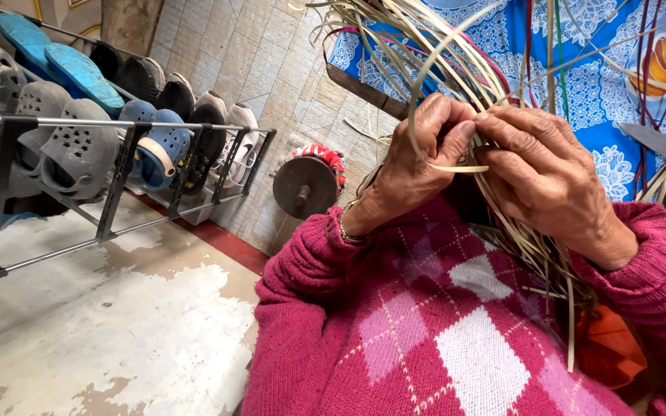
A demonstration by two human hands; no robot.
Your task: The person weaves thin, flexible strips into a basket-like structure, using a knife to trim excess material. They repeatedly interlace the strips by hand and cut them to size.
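Your left hand [414, 166] and right hand [537, 173] touching on the cane strips [456, 69] before you, shoe rack [109, 146] to your left, spool [310, 181] between rack and hands

The thin pale straw-coloured strips [456, 62] fan out in loose curves above and gather into a tight bundle between the left hand [414, 166] and right hand [541, 173]. One flat strip [456, 168] crosses level between the thumbs. The bundle's lower ends [549, 270] trail down over the pink sweater (a few red and green strands run among them).

A metal rack [109, 196] on the floor [102, 331] carries shoes [79, 146].
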